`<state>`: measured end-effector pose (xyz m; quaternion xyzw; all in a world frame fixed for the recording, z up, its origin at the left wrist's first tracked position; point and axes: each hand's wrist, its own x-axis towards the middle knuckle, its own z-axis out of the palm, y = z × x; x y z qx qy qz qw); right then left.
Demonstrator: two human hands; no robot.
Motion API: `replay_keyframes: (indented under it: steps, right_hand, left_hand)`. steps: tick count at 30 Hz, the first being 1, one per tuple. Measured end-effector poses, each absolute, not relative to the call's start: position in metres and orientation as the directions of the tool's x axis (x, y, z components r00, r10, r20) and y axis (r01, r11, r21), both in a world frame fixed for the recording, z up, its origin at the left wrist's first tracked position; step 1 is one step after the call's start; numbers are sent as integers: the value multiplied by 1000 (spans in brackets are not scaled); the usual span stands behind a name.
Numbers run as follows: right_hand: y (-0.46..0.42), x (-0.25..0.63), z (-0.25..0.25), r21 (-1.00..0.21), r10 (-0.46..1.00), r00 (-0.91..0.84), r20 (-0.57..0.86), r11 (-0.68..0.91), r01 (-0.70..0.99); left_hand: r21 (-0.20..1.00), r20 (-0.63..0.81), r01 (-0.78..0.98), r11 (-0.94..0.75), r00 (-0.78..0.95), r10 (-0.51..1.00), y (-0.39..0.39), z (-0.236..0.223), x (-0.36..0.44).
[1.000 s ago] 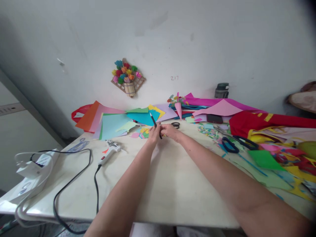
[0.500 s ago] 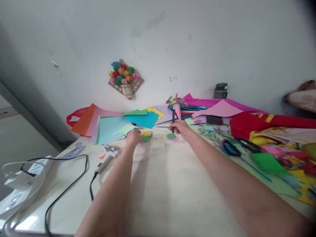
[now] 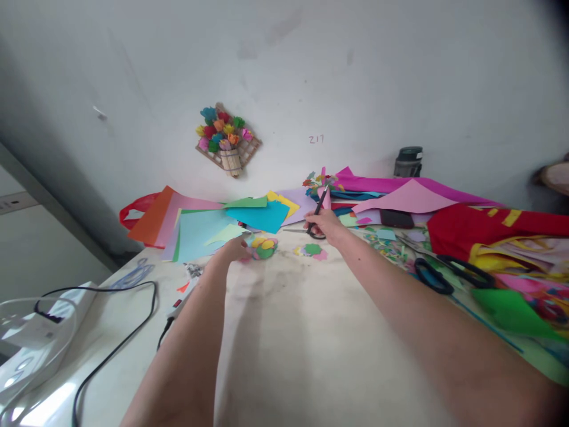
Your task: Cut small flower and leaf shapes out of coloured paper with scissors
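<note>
Near the back of the table, my right hand [image 3: 326,224] is closed around a slim black pen [image 3: 319,204], tilted with its tip upward. Under that hand lies a pair of small scissors [image 3: 294,230]; a blade points left and a dark handle loop shows by my fingers. Just in front sits a small pile of cut paper shapes [image 3: 315,249], a green one on top. My left hand [image 3: 233,250] reaches to the left edge of another pile of paper cutouts [image 3: 264,246], yellow and green on top. Its fingers look apart; whether they touch a piece I cannot tell.
Coloured paper sheets [image 3: 204,228] lie back left. A glue gun [image 3: 181,302] with its cord and a white power strip [image 3: 66,314] are at the left. Large black-handled scissors [image 3: 433,276], paper scraps [image 3: 386,249] and a red cloth [image 3: 471,228] are at the right.
The pen has tilted from upright to leaning right, its tip higher. My left hand has shifted slightly left and its fingers have spread at the cutout pile. The view has turned slightly.
</note>
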<state>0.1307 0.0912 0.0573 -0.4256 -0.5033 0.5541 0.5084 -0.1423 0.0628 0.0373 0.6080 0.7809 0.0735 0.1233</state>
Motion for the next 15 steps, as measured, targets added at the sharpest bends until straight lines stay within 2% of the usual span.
replay_keyframes:
  steps: [2, 7, 9, 11, 12, 15]
  right_hand:
    - [94, 127, 51, -992, 991, -129, 34, 17, -128]
    - [103, 129, 37, -993, 990, -143, 13, -4, -117]
    - [105, 134, 36, -995, 989, -146, 7, -9, -102]
    - [104, 140, 39, -996, 990, -138, 19, 7, -87]
    - [103, 143, 41, -997, 991, -131, 29, 19, -78]
    - [97, 149, 46, -1000, 993, -119, 17, 14, -27]
  left_hand:
    - [319, -136, 898, 304, -274, 952, 60, 39, -143]
    - [465, -10, 836, 291, -323, 946, 48, 55, -145]
    - [551, -54, 780, 297, -321, 945, 43, 68, -143]
    - [670, -108, 705, 234, -220, 970, 39, 79, -134]
    - [719, -83, 673, 175, -168, 982, 38, 83, -127]
    - [776, -52, 629, 54, -21, 998, 36, 84, -97]
